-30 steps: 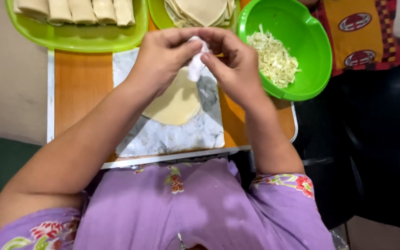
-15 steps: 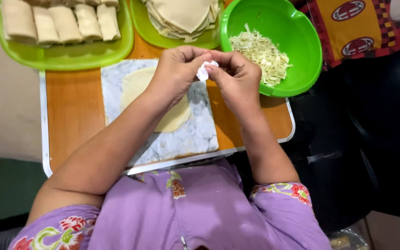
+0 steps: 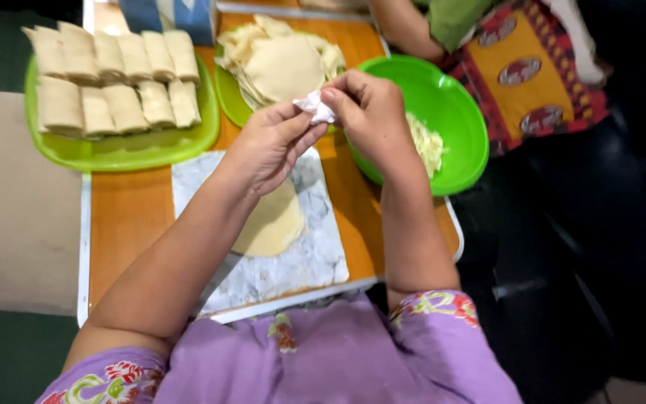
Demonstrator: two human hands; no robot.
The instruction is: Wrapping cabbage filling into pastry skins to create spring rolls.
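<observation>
Both hands meet above the table and pinch a small crumpled white piece (image 3: 316, 108), maybe paper or plastic. My left hand (image 3: 271, 146) grips it from below-left, my right hand (image 3: 368, 112) from the right. Beneath my left forearm a round pale dough wrapper (image 3: 272, 224) lies flat on a grey-white marble slab (image 3: 300, 265). Just past my right hand stands a green bowl (image 3: 454, 112) with shredded pale filling (image 3: 426, 144) in it.
A green tray (image 3: 128, 150) at the far left carries two rows of folded rolls (image 3: 114, 78). A green plate holds a stack of round wrappers (image 3: 282, 63). The wooden table (image 3: 125, 217) has a metal edge. Another person in patterned cloth (image 3: 532, 67) sits at the far right.
The view has shifted, so the table and trays now sit lower in view. Both hands stay together on the white piece, working it with the fingertips.
</observation>
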